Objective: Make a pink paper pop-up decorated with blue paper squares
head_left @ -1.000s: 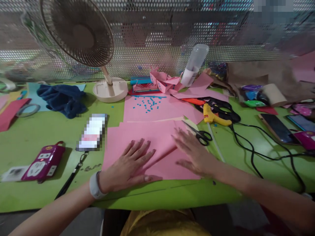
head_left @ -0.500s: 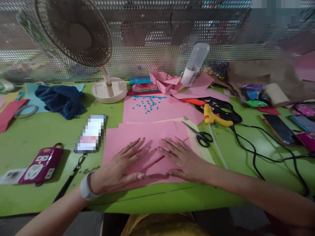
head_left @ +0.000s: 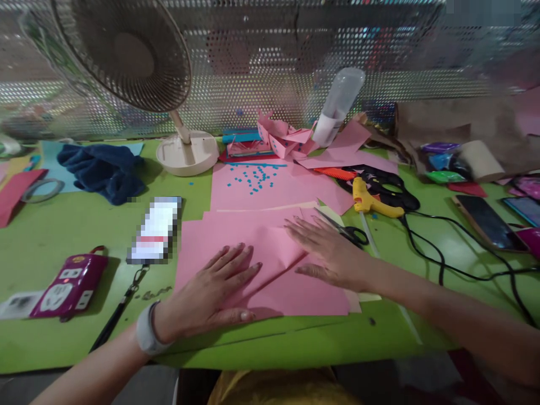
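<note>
Pink paper sheets point(head_left: 194, 242) lie stacked on the green table, and the top one has a folded flap with a diagonal edge across its middle. My left hand point(head_left: 221, 284) rests flat on the left part of the paper, fingers outstretched. Spread over the upper right of the flap is my right hand point(head_left: 329, 250), palm down. Black-handled scissors point(head_left: 354, 235) lie just beyond the right hand, partly covering a cream sheet. Neither hand grasps anything; the paper under the palms is hidden.
A yellow glue gun point(head_left: 375, 205) with a black cable lies at right. Behind the stack, small blue paper bits point(head_left: 257, 179) dot another pink sheet. A fan point(head_left: 185, 154), lit phone point(head_left: 156, 230), purple pouch point(head_left: 71, 281) and dark blue cloth point(head_left: 103, 171) stand or lie at left.
My right hand has slid up and to the right across the paper, uncovering more of the folded flap and its diagonal edge. My left hand has barely moved.
</note>
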